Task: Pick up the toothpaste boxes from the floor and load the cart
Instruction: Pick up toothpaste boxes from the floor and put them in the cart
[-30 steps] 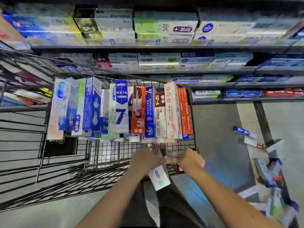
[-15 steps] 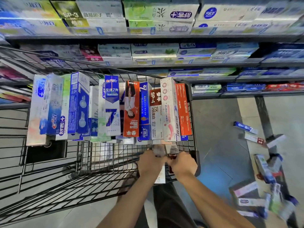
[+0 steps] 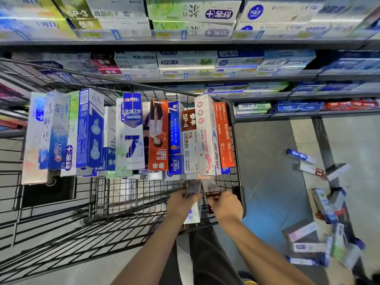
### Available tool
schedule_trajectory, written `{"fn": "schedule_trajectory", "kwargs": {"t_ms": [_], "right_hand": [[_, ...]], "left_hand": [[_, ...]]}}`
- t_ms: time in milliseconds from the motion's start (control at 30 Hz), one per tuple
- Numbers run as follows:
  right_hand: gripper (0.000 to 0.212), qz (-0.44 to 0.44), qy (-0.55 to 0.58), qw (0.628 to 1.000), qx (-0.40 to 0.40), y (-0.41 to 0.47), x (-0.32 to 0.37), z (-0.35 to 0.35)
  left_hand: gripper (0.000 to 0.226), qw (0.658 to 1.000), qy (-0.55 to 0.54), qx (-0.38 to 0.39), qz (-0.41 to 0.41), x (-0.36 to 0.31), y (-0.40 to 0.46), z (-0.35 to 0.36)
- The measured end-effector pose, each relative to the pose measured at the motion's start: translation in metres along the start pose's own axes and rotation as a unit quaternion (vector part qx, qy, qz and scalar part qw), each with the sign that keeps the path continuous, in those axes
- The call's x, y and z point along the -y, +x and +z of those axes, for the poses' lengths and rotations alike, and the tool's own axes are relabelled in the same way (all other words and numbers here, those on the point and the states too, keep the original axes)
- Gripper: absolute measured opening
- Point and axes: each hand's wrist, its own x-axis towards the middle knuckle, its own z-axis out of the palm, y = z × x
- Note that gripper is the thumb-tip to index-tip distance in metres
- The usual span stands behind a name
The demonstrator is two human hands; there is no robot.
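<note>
Left hand (image 3: 182,204): grips a white box (image 3: 193,214) at the cart (image 3: 61,233) rim.
Right hand (image 3: 225,205): grips a dark red SP-4 box (image 3: 211,193).

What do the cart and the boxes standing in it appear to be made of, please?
The cart looks like dark coated metal wire, judging by its thin welded grid. The toothpaste boxes look like printed cardboard with a glossy finish: sharp folded edges, flat panels and light sheen, though blur leaves the coating uncertain.

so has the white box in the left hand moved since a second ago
Yes. The white box in the left hand went from hanging outside the cart's rim to up against it.
</note>
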Motion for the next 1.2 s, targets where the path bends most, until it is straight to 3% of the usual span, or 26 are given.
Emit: {"fn": "schedule_trajectory", "kwargs": {"t_ms": [200,400,567,633,767,900,1000,1200], "right_hand": [[0.019,-0.066,0.081,0.994,-0.024,-0.022,-0.010,-0.020],[0.040,-0.115,0.154,0.976,-0.102,-0.057,-0.021,-0.058],[0.052,-0.114,0.106,0.970,-0.186,-0.074,-0.067,-0.076],[0.057,-0.087,0.086,0.972,-0.200,-0.082,-0.095,-0.081],[0.064,-0.025,0.083,0.975,-0.204,-0.099,-0.169,-0.082],[0.072,0.039,0.101,0.975,-0.194,-0.100,-0.250,-0.081],[0.073,0.075,0.130,0.967,-0.208,-0.094,-0.315,-0.079],[0.072,0.161,0.183,0.951,-0.192,-0.086,-0.467,-0.066]], "left_hand": [[0.019,0.997,0.028,0.001,0.074,0.001,-0.025,-0.020],[0.046,0.967,0.141,0.006,0.212,-0.037,-0.069,-0.038],[0.045,0.879,0.274,0.046,0.387,-0.085,-0.092,-0.010],[0.047,0.809,0.384,0.053,0.442,-0.103,-0.098,0.011],[0.072,0.670,0.537,0.056,0.509,-0.129,-0.126,0.065],[0.079,0.570,0.612,0.072,0.544,-0.143,-0.150,0.136],[0.079,0.509,0.646,0.084,0.563,-0.145,-0.166,0.209],[0.081,0.440,0.683,0.141,0.566,-0.134,-0.195,0.385]]}}
